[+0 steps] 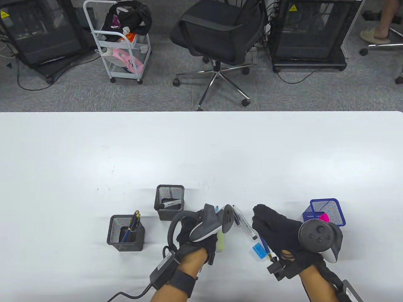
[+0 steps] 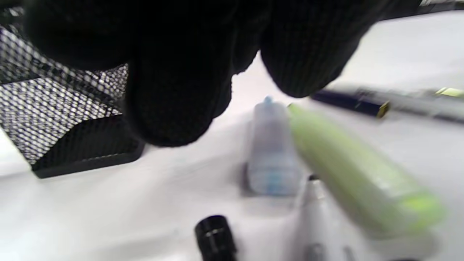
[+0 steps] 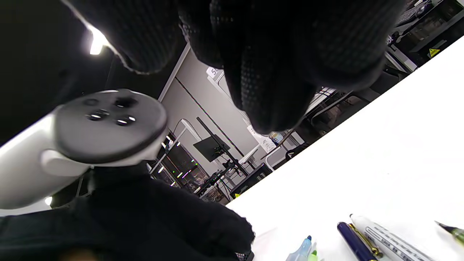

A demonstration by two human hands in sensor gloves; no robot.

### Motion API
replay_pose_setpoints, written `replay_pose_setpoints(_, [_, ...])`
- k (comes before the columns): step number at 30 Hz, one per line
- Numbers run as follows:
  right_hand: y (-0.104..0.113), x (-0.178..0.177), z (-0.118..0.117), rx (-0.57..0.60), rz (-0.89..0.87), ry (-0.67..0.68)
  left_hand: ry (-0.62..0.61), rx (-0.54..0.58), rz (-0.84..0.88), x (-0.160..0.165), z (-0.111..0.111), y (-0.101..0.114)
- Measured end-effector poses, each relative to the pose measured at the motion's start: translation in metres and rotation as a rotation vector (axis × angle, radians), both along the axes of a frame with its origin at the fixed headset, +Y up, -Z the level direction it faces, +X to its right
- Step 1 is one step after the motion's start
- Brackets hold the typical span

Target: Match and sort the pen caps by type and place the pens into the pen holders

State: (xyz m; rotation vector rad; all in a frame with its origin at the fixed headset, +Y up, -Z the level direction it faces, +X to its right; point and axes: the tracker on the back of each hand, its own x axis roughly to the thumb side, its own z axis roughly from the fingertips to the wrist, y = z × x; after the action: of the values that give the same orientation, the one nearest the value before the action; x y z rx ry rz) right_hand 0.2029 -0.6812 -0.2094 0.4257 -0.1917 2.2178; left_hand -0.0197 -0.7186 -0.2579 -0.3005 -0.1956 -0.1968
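Now | green highlighter just beside left grip | untouched

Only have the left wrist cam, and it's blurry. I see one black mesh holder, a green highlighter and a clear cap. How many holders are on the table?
Observer: Three in the table view: left black holder, rear black holder, and a blue holder on the right.
Operator: Anything sorted yet?
Observer: Dark blue pens with gold trim stand in the left black holder.
Operator: Right hand busy?
Observer: The right hand hovers over a blue pen lying on the table. It holds nothing that I can see.
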Motion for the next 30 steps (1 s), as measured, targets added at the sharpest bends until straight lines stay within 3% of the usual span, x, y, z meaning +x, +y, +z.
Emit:
replay_pose_setpoints(9, [0.000, -0.003, 0.000, 0.007, 0.031, 0.012, 0.097, -0.068, -0.001, 0.004, -0.013, -0.024])
replay_pose_setpoints(19, [0.000, -0.005, 0.000, 0.005, 0.052, 0.013, 0.114, -0.051, -0.024, 0.006, -0.020, -0.029])
replay_pose_setpoints(23, [0.002, -0.005, 0.001, 0.018, 0.076, 0.012, 0.103, -0.006, 0.025, 0.005, -0.013, -0.014])
replay_pose_setpoints(30, [0.002, -0.007, 0.002, 0.006, 0.135, 0.003, 0.071, -0.017, 0.333, -0.012, 0.019, 0.029])
